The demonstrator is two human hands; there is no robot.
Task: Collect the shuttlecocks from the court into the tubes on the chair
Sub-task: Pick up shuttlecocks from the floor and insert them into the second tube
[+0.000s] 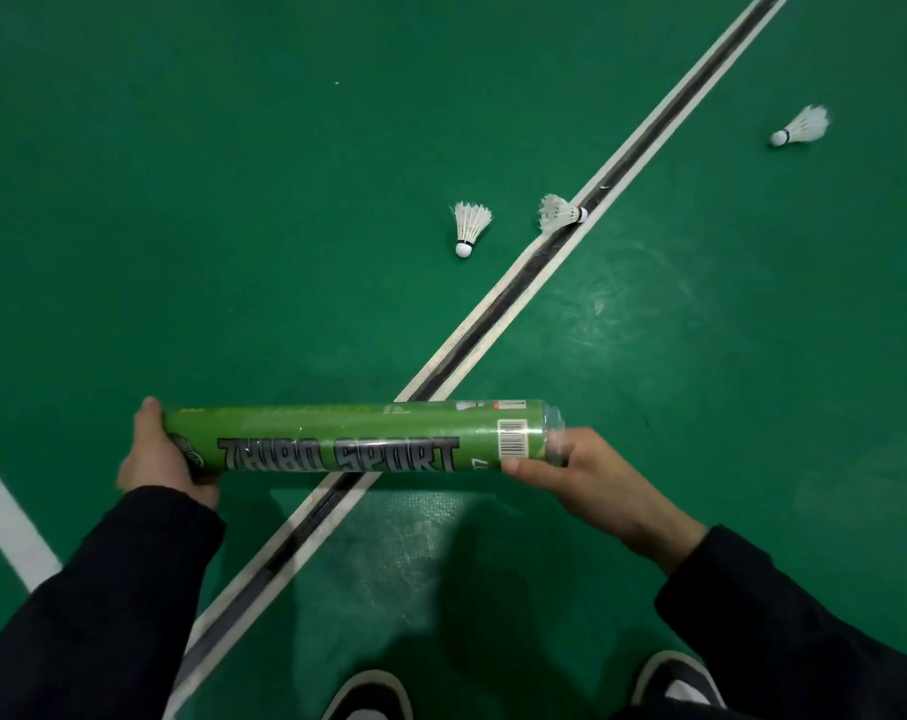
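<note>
Two hands grasp one green cardboard shuttlecock tube [358, 439] lying level across mid-frame: left hand [163, 454] curled round its left end, right hand [586, 475] round its clear-capped right end.

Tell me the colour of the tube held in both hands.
Green tube with grey, black-edged lettering and a white barcode label; the head view shows it.

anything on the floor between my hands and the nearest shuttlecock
Nothing visible. Bare green floor and the flat court line lie between the tube, held by both hands, and the nearest shuttlecock.
</note>
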